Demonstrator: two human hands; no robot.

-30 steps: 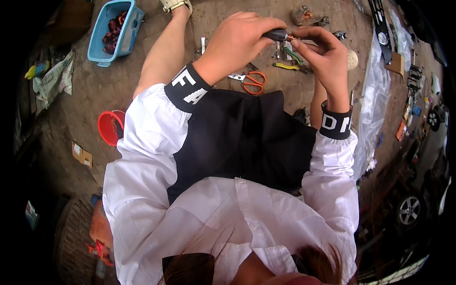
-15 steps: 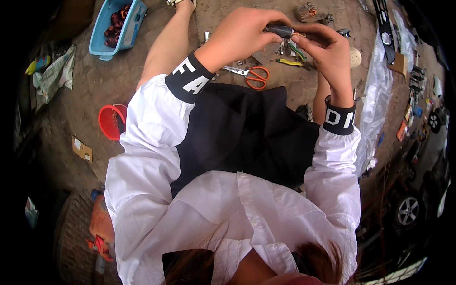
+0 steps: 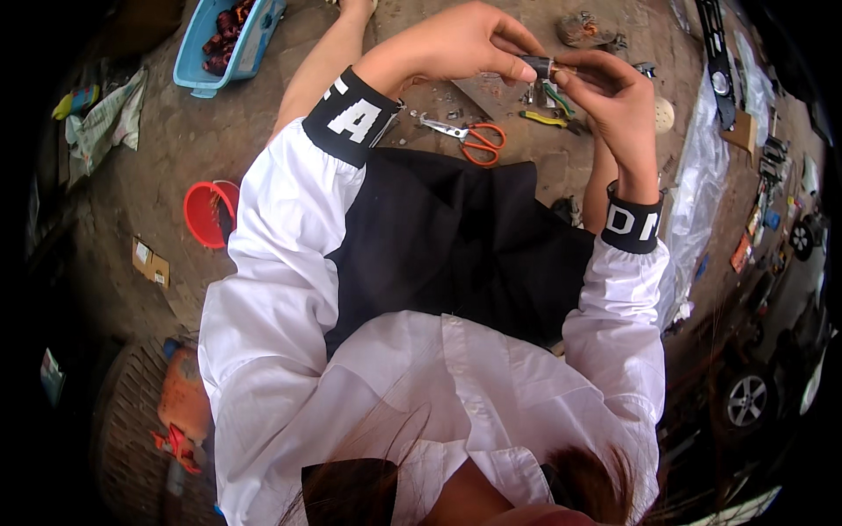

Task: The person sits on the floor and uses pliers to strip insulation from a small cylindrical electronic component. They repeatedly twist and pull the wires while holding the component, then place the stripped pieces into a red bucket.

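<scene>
A small dark cylinder [image 3: 537,67] with a copper-coloured end spans the gap between my two hands in front of me. My left hand [image 3: 469,42] pinches its left end between thumb and fingers. At the copper-coloured end, my right hand [image 3: 614,92] closes thumb and fingertips on it. Directly below on the ground lie pliers [image 3: 545,117] with yellow and green handles. Orange-handled scissors [image 3: 482,145] rest nearer to me, blades pointing left. A dark flat plate [image 3: 482,92] lies partly beneath my left hand.
At the far left stands a blue basin [image 3: 256,53] with dark reddish pieces in it. A red bucket [image 3: 200,215] is nearer on the left. Clear plastic sheeting [image 3: 697,193] runs along the right, with scattered parts beyond it. A clear bag [image 3: 583,31] sits past my hands.
My left hand has shifted slightly right and up along the dark cylinder, its wrist rising. More of the flat plate shows under it. The view has shifted a little.
</scene>
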